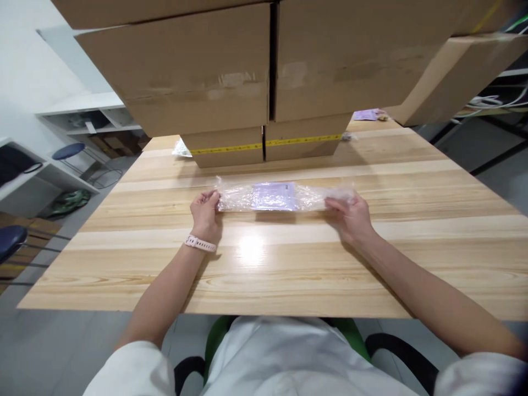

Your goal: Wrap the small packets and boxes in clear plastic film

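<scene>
From the head view, the left hand (pixel 205 212) pinches the left end of one clear plastic bag (pixel 280 197) with fingers closed on it, and the right hand (pixel 350 215) grips the right end. The bag lies stretched flat on the wooden counter (pixel 289 264), just before stacked cardboard boxes (pixel 231 82). Bare counter spreads toward the near edge and both sides.

No text can be read; the pale purple label (pixel 274 196) inside the clear plastic bag (pixel 284 197) carries print too small to make out; the yellow tape (pixel 264 145) on the cardboard boxes (pixel 264 82) shows no legible marks.
</scene>
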The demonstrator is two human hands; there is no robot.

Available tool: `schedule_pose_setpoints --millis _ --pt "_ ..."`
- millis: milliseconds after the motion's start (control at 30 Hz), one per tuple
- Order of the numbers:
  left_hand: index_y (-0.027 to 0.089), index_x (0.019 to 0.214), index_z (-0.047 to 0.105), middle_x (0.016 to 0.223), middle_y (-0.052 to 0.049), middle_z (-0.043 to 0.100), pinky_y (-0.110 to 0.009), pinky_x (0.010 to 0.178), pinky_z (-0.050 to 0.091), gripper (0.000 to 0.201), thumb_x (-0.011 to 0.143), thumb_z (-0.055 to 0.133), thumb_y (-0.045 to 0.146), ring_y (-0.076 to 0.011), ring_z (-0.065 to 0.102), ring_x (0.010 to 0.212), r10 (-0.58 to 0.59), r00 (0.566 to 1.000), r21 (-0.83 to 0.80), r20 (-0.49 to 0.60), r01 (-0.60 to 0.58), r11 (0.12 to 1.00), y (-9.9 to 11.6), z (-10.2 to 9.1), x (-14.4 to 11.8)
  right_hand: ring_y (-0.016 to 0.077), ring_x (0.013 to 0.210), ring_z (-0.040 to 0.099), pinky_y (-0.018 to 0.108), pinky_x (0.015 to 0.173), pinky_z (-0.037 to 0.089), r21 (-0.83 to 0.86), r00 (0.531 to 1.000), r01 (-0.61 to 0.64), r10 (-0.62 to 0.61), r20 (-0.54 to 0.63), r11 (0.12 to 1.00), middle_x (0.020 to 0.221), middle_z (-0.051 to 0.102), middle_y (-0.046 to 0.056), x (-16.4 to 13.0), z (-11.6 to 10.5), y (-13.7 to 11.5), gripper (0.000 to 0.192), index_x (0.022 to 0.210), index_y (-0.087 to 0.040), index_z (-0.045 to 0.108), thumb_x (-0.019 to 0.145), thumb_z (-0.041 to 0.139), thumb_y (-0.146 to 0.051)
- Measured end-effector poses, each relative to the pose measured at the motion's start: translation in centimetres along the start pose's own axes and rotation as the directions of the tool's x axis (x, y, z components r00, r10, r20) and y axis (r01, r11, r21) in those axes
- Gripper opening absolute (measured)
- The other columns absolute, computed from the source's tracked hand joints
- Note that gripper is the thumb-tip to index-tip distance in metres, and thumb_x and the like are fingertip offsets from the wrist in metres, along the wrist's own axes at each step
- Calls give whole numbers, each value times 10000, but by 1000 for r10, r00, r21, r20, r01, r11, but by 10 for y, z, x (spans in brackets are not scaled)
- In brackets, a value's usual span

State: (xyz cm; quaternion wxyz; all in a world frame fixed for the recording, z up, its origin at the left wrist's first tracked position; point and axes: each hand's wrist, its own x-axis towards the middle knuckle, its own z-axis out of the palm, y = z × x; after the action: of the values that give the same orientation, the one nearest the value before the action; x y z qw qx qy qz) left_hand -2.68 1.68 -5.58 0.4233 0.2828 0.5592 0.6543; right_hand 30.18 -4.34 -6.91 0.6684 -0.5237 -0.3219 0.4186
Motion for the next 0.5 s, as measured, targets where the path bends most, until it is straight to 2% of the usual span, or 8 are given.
schedule_pose_setpoints --millis 33,100,200,300,433,500 --pt "180 852 639 793 2 674 -223 563 509 233 683 777 99 -112 625 626 -58 998 -16 -33 57 998 1 -1 2 125 748 625 253 709 529 15 998 -52 51 26 999 806 660 -42 -1 -3 0 445 810 -233 572 485 876 -251" --pt "178 843 616 754 10 652 -207 509 479 245 682 775 82 -101 601 570 -94 993 -17 -72 93 996 4 -3 5 129 747 640 263 710 552 4 987 -138 137 89 990 807 661 -32 -3 -8 -3 456 805 -223 567 480 887 -226" --pt "177 813 591 681 36 608 -164 408 353 245 685 788 106 -59 494 451 -83 991 4 -105 84 996 5 -5 10 116 653 604 246 580 532 -60 958 -238 245 151 969 766 631 -30 -2 -14 -11 449 791 -217 560 491 895 -214" --pt "172 800 585 632 58 570 -153 372 258 263 665 805 120 -31 400 394 -74 990 33 -118 78 996 5 -7 14 80 552 507 212 451 446 -100 926 -318 331 182 943 728 594 -36 3 -19 -19 450 794 -211 579 481 902 -193" --pt "174 807 570 630 64 544 -155 399 269 278 662 801 125 -39 423 437 -40 990 57 -136 48 997 4 -11 20 69 530 433 191 396 322 -75 887 -412 418 197 908 686 562 -35 13 -25 -23 453 868 -217 614 513 888 -152" --pt "179 812 553 649 61 534 -164 427 306 264 685 779 134 -56 462 490 -11 988 61 -155 21 998 4 -15 26 74 528 416 196 400 287 -53 890 -424 427 161 904 658 537 -40 18 -30 -22 467 915 -224 612 534 865 -131"
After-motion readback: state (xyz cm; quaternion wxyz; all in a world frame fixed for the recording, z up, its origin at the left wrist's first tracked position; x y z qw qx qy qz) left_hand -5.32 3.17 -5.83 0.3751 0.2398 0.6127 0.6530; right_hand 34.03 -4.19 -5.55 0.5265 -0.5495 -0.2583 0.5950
